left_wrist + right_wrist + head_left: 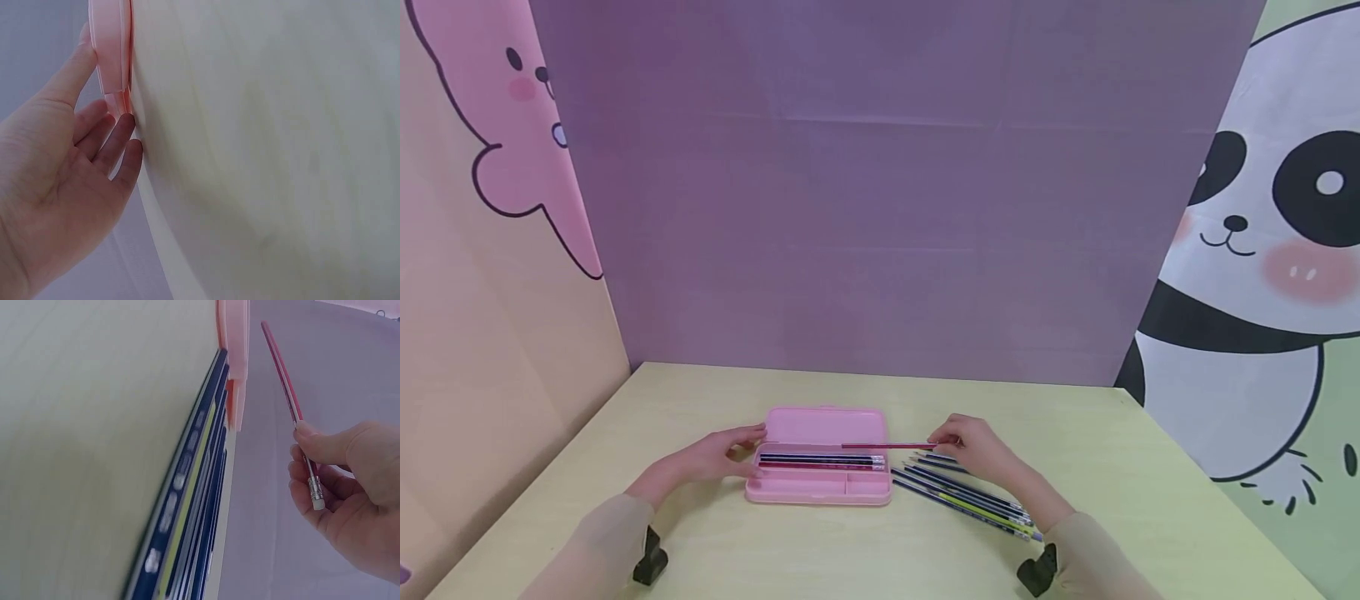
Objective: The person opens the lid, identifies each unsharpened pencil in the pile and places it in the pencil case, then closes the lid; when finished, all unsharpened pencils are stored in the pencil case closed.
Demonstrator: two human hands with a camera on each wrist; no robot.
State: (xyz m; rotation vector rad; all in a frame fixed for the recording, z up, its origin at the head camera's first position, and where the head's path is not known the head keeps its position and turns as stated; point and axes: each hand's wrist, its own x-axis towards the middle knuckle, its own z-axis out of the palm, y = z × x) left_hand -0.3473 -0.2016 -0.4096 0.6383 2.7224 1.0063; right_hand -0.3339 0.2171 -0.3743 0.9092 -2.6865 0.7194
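Observation:
A pink pencil case [797, 487] lies on the table with its lid [825, 425] laid back on the far side. Several dark pencils [816, 457] and a red one rest in its long compartment. My left hand [718, 454] steadies the case at its left end, thumb on the near part and relaxed fingertips by the lid, as the left wrist view shows. Between thumb and fingers, my right hand [979, 448] pinches a red pencil [281, 369] near its white eraser. That pencil is raised level, its far end pointing left over the right part of the case.
Right of the case, below my right hand, lies a loose bundle of pencils [970, 493], mostly dark with a yellow-green one among them. A purple panel [880, 208] stands behind the table [760, 550]. Black wrist cameras [651, 558] sit at both sleeves.

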